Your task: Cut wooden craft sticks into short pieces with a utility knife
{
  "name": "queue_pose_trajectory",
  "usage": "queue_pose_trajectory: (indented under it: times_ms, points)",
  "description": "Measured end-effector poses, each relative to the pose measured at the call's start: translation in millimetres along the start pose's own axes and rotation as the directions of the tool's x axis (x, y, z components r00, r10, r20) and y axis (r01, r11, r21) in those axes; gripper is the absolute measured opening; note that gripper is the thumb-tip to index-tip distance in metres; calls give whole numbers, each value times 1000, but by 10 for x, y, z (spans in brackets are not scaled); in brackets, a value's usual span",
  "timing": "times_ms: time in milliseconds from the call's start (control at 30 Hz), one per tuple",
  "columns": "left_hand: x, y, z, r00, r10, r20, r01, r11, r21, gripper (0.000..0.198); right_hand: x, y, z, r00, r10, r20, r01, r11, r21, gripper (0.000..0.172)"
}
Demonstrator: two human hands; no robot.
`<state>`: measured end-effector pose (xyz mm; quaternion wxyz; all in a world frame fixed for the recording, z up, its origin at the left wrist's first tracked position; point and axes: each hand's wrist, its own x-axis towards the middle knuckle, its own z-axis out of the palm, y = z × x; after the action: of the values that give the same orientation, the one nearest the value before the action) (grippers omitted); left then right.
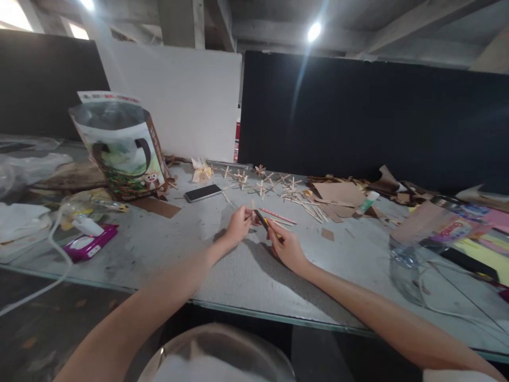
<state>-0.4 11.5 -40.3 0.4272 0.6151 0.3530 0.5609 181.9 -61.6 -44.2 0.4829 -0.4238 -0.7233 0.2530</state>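
Observation:
Above the middle of the grey table (159, 249), my left hand (237, 227) pinches a small wooden stick (253, 204) that points upward from the fingertips. My right hand (288, 246) is wrapped round a yellow and black utility knife (261, 219). Its front end reaches up and left, close to the left fingers. Whether the blade touches the stick I cannot tell. Just beyond the knife lie a red patterned pencil-like rod (278, 216) and a few thin wooden sticks (284, 222). Star-shaped joined wooden sticks (261, 188) lie farther back.
A phone (203, 193) lies behind my left hand. Left stand a large printed bag (119, 154) and a purple power strip (90, 243) with a white cable. Cardboard pieces (342, 194) and a glue stick (368, 202) are back right. A clear plastic bottle (409, 257) lies nearer right.

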Motion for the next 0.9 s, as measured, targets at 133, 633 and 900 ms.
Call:
queue_pose_trajectory:
  times_ms: [133, 633, 900]
  points:
    - [-2, 5, 6, 1000, -13, -10, 13, 1000, 9, 27, -4, 13, 14, 998, 53, 17, -54, 996, 66, 59]
    - [29, 16, 64, 999, -48, -18, 47, 998, -47, 33, -17, -106, 12, 987, 152, 46, -157, 974, 161, 66]
    - [7, 111, 29, 998, -60, -8, 58, 985, -160, 44, -15, -93, -28, 996, 3, -87, -2, 1000, 8, 55]
